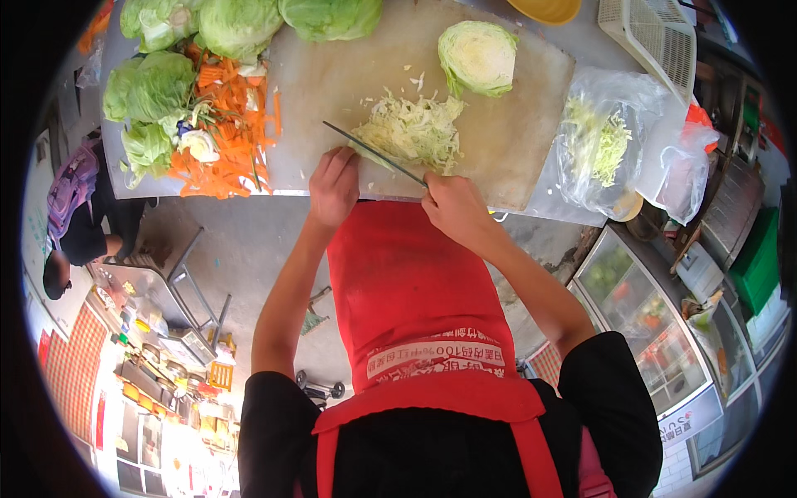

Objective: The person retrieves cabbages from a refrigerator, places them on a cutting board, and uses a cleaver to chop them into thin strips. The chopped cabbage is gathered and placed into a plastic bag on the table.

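My right hand (456, 205) grips the handle end of a knife (373, 152), whose blade slants up and left over the cutting board (299, 68). Shredded cabbage (414, 131) lies in a loose heap just beyond the blade. My left hand (335, 187) is at the near edge of the board, left of the blade, its fingers curled; whatever may be under them is hidden. Farther back on the board rests a cut cabbage (478, 59), its pale cut face showing.
Several whole cabbages (240, 25) and a pile of orange carrot peelings (227, 124) fill the left side. At right lie a clear plastic bag (601, 143) with shredded cabbage and a white plastic basket (650, 43). A yellow bowl (548, 9) is at the back. Someone with a backpack (75, 187) stands far left.
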Motion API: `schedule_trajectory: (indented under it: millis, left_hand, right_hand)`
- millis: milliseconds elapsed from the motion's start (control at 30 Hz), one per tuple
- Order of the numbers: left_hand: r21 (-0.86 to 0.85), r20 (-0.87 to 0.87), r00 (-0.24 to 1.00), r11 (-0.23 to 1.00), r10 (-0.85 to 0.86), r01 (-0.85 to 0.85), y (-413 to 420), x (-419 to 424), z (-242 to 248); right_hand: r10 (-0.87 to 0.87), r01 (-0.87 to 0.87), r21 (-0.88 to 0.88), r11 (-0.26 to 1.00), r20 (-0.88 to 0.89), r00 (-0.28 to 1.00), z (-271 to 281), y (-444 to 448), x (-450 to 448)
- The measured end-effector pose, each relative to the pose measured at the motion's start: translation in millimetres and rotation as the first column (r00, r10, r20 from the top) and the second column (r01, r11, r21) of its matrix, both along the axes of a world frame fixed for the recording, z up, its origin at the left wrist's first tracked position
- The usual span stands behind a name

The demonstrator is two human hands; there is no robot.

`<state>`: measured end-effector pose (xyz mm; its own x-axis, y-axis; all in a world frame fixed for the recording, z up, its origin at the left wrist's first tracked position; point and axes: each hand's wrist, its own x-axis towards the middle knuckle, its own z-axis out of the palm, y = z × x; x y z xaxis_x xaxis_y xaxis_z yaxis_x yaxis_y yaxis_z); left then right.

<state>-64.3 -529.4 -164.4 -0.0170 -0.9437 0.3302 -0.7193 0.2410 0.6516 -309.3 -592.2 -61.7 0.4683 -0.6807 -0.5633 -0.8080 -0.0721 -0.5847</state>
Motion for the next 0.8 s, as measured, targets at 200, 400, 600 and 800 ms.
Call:
schedule_trajectory:
  millis: [200,400,600,800]
  left_hand:
    - [-0.028,0.022,1.0,1.0,-0.011,0.011,-2.5,0.7,-2.7]
    - [0.007,0.062,0.996,0.998,-0.066,0.065,-3.4,8.1,0.6]
    - [-0.005,0.079,0.995,0.998,-0.066,0.067,0.2,7.4,-4.1]
    - [-0.002,0.09,0.995,0.999,-0.053,0.054,1.1,1.3,-3.0]
  right_hand:
    - [0.088,-0.089,-0.032,0.996,-0.025,0.996,2.3,8.0,-11.2]
    - [-0.089,0.086,0.027,0.996,0.114,0.989,-27.8,0.2,15.3]
    - [0.022,-0.021,-0.019,1.0,0.037,0.999,-6.6,1.7,3.2]
    - [0.03,-0.026,-0.135,0.99,0.032,0.999,-31.9,16.6,9.5]
